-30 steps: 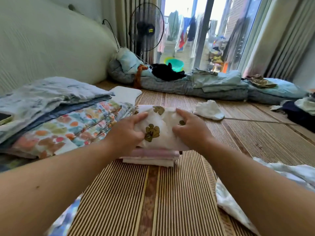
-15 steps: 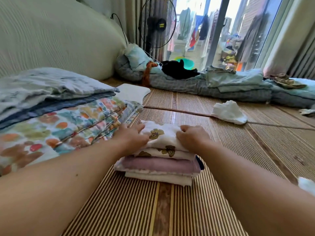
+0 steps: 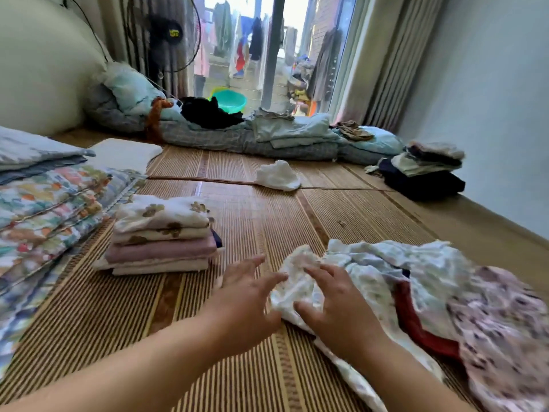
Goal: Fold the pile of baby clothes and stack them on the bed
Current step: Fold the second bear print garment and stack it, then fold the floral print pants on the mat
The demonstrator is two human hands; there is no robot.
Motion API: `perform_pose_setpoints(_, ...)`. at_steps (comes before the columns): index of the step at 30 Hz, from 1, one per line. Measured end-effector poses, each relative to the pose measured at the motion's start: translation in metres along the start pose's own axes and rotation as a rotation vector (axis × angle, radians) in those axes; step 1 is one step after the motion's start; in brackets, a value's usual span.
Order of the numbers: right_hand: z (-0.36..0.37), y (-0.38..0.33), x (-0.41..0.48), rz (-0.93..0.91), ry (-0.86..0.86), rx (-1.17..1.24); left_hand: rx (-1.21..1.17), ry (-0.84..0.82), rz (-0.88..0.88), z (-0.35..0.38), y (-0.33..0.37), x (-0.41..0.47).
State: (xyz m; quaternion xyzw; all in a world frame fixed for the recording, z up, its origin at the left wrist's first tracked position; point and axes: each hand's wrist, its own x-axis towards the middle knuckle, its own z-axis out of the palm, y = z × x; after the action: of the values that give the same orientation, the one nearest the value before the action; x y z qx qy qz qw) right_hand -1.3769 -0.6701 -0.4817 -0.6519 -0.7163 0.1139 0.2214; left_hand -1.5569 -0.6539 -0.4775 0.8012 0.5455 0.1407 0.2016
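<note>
A small stack of folded baby clothes (image 3: pixel 162 236) stands on the striped bamboo mat (image 3: pixel 341 209), a white flower-print piece on top and a pink one below. To the right lies a loose pile of unfolded clothes (image 3: pixel 430 281), pale prints over a red piece. My left hand (image 3: pixel 246 298) hovers with spread fingers at the pile's left edge, holding nothing. My right hand (image 3: pixel 338 304) rests with spread fingers on a crumpled white printed garment (image 3: pixel 297 281) at the front of that pile.
Folded floral quilts (image 3: pixel 50 209) lie at the left, rolled bedding (image 3: pixel 237 135) along the far edge. A crumpled white cloth (image 3: pixel 277 175) sits mid-mat. Another stack of dark and light clothes (image 3: pixel 424 171) stands by the right wall. A fan (image 3: pixel 169 34) stands near the window.
Both hands have left the folded stack, with the flower-print piece lying on top, and moved right to the loose pile. The view has turned right.
</note>
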Motion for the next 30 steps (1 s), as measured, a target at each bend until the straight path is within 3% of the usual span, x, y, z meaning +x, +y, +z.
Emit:
perform_pose_setpoints(7, -0.023, 0.074, -0.068, 0.191, -0.039, 0.144, 0.174, -0.193, 0.074, 0.064, 0.083, -0.019)
perform_pose_setpoints(14, -0.035, 0.116, -0.064, 0.183, -0.407, -0.116, 0.408, -0.205, 0.059, 0.106, 0.106, 0.001)
perform_pose_setpoints(18, -0.04, 0.127, -0.071, 0.186, -0.278, -0.112, 0.47, -0.147, -0.001, 0.112, 0.116, 0.005)
perform_pose_setpoints(21, -0.05, 0.135, -0.075, 0.213, -0.172, 0.034, 0.222, -0.076, -0.025, 0.099, 0.12, 0.002)
perform_pose_setpoints(25, -0.065, 0.141, -0.08, 0.302, -0.035, 0.178, -0.55, 0.026, -0.123, 0.051, 0.115, -0.019)
perform_pose_setpoints(30, -0.057, 0.115, -0.091, 0.156, -0.263, 0.29, -1.08, 0.068, -0.181, -0.012, 0.088, -0.053)
